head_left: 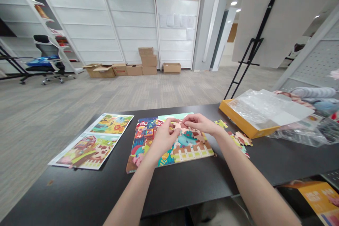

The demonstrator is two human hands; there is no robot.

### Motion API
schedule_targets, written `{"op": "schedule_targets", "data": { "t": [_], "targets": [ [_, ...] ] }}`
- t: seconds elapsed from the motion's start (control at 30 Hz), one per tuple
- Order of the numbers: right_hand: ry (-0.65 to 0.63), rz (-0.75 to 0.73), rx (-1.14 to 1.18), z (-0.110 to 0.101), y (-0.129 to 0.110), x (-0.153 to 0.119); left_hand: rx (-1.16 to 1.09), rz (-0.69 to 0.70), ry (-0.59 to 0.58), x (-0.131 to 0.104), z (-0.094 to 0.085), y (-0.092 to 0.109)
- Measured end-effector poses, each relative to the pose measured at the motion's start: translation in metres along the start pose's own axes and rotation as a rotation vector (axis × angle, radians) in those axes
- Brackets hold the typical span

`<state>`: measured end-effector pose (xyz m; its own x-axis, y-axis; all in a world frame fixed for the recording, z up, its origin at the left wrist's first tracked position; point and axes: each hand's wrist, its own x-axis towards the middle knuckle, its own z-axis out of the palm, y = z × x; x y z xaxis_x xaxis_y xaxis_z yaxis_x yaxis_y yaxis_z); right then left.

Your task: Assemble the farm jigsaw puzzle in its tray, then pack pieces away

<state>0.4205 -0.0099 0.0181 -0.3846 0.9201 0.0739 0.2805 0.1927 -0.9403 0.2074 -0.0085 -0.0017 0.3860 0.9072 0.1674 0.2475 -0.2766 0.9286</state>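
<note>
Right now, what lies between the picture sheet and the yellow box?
The head view shows the puzzle board, the left hand and right hand over it, then loose puzzle pieces.

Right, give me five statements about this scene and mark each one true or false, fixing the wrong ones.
1. The left hand and the right hand are both over the puzzle. True.
2. The printed sheet lies to the right of the puzzle. False: the printed sheet lies to its left.
3. Loose pieces lie between the puzzle and the yellow box. True.
4. The yellow box stands on the floor. False: it is on the black table.
5. An office chair stands in the background, on the left side of the picture. True.
</note>
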Motion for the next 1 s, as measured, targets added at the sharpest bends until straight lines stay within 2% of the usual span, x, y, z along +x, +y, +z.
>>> {"op": "schedule_targets", "data": {
  "t": [0.2,0.27,0.33,0.4,0.47,0.63,0.8,1.0],
  "targets": [
    [0.123,0.024,-0.002,-0.005,0.006,0.0,0.052,0.032,0.001,0.003,-0.007,0.0],
    [0.209,0.029,-0.015,-0.012,0.008,-0.001,0.252,0.051,0.035,0.002,-0.011,0.002],
    [0.267,0.034,-0.063,-0.02,0.011,-0.003,0.59,0.06,0.084,-0.001,-0.015,0.004],
    [0.267,0.062,-0.106,-0.027,0.014,-0.005,0.892,0.056,0.076,-0.003,-0.019,0.006],
    [0.232,0.099,-0.136,-0.029,0.018,-0.005,1.033,0.068,0.036,-0.004,-0.021,0.006],
    [0.149,0.171,-0.142,-0.015,0.022,-0.001,0.995,0.165,-0.059,-0.002,-0.018,0.002],
    [0.172,0.211,-0.129,-0.004,0.027,0.004,0.912,0.293,-0.215,-0.003,-0.013,0.003],
    [0.193,0.159,-0.307,-0.002,0.029,0.005,0.978,0.334,-0.248,-0.007,-0.006,0.005]
  ]
}}
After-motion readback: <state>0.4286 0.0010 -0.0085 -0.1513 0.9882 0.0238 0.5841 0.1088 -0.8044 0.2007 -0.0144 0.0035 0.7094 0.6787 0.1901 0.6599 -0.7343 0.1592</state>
